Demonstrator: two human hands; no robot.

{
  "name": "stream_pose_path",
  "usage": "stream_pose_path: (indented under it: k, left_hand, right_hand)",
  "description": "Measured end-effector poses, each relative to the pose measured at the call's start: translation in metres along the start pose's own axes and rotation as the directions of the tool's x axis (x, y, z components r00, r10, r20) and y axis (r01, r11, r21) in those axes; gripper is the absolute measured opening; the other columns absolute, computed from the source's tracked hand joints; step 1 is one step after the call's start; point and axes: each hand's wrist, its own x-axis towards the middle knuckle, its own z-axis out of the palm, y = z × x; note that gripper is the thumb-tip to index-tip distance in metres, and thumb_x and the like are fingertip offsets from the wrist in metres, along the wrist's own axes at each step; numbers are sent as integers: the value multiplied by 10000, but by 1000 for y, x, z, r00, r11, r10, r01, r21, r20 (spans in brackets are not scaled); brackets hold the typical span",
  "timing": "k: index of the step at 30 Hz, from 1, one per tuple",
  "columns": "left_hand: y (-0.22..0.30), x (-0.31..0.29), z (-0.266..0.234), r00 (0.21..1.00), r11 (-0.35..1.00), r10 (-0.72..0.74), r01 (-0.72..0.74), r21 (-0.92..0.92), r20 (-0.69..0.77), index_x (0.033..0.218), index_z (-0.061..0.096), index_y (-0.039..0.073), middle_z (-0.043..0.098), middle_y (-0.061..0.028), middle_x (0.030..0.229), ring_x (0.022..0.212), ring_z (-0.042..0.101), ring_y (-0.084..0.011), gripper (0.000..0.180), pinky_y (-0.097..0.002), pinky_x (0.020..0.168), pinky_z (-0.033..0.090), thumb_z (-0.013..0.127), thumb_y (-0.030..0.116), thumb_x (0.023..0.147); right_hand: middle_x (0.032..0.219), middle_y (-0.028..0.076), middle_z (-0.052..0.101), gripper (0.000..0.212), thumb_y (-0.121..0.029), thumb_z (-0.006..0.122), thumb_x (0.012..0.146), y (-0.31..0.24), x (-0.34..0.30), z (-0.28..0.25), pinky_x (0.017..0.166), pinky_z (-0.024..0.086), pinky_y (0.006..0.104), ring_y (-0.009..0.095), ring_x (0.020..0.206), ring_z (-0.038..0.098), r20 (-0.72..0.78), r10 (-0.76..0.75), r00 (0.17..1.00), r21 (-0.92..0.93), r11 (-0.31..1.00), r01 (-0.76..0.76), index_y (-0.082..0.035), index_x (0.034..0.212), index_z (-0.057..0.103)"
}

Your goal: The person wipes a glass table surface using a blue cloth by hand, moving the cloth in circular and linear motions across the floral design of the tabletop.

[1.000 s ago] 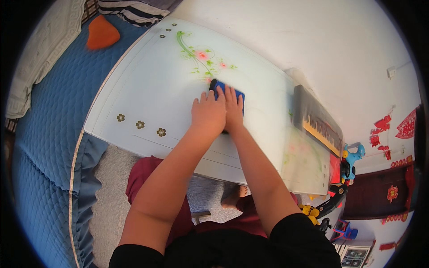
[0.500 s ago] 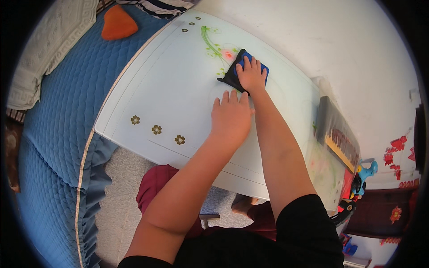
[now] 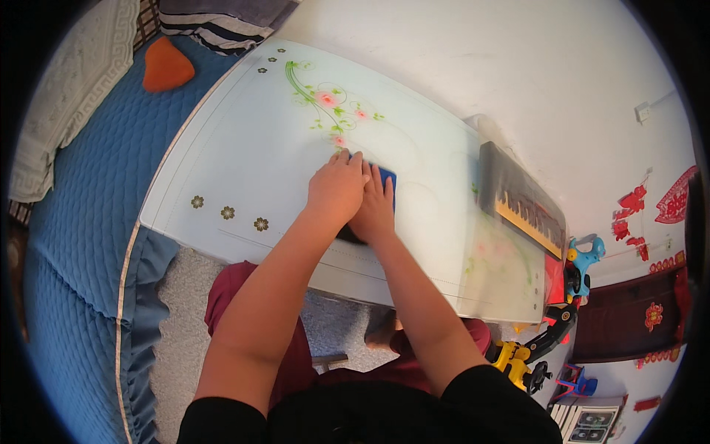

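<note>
A folded blue-and-black cloth (image 3: 390,177) lies on the white glass-topped table (image 3: 244,140), mostly covered by my hands. Flat on top of it is my right hand (image 3: 374,211), its fingers stretched away from me. My left hand (image 3: 336,191) is beside it, fingers extended and overlapping the right hand's inner edge. Whether the left palm touches the cloth cannot be seen. Blue shows past the right fingertips, and a dark part shows under the right wrist.
A bed with a blue quilted cover (image 3: 96,192) stands along the left, bearing an orange cushion (image 3: 167,65). At the table's right end is a covered keyboard (image 3: 521,196) against the white wall. Toys, among them a yellow-and-black ride-on (image 3: 518,362), stand beyond the right end.
Both hands have come nearer to me along with the cloth. The left hand, earlier apart from the right, now overlaps it. The view has shifted, showing more of the right side.
</note>
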Motion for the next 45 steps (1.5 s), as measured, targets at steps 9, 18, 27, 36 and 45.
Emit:
stream_pose_path:
  k: [9, 18, 27, 36, 45]
  left_hand:
    - [25, -48, 55, 957, 954, 260, -275, 120, 126, 1434, 527, 57, 504, -170, 1513, 1429, 433, -351, 506, -569, 1209, 242, 537, 353, 1023]
    - [4, -41, 69, 974, 921, 217, -228, 316, 70, 1543, 445, 136, 357, -92, 1638, 1546, 223, -319, 711, -647, 1223, -11, 482, 578, 988]
    - [-138, 48, -13, 998, 835, -61, 37, 550, 26, 1592, 344, 210, 267, -38, 1683, 1562, 192, -290, 688, -664, 1216, 104, 402, 585, 1019]
    - [-231, 22, -81, 962, 771, -255, 266, 579, -102, 1612, 302, 237, 257, -32, 1686, 1563, 184, -283, 719, -608, 1242, 92, 350, 647, 1023]
    - [-185, -31, -48, 972, 798, -229, 158, 582, 50, 1626, 256, 173, 217, -104, 1694, 1562, 139, -375, 745, -699, 1193, 50, 400, 588, 1025]
  right_hand:
    - [1381, 175, 621, 331, -7, 522, 981, 41, -108, -38, 1073, 457, 374, 283, 1300, 584, -140, 549, 824, 888, 438, -141, -16, 1290, 640]
    - [1531, 210, 457, 512, -248, 617, 963, 104, -143, -27, 1212, 231, 556, 422, 1465, 346, -162, 410, 898, 25, 911, -411, -33, 1413, 499]
    - [1542, 205, 447, 484, -247, 581, 970, 96, -139, -40, 1219, 199, 567, 408, 1479, 329, -116, 433, 894, 65, 901, -429, -33, 1398, 509]
    - [1537, 215, 444, 503, -235, 602, 952, 96, -144, -41, 1220, 182, 576, 413, 1481, 323, -150, 401, 904, 52, 916, -397, -2, 1384, 498]
    - [1542, 216, 441, 505, -246, 608, 947, 87, -136, -42, 1231, 162, 586, 415, 1490, 303, -153, 471, 869, 119, 882, -456, 5, 1376, 520]
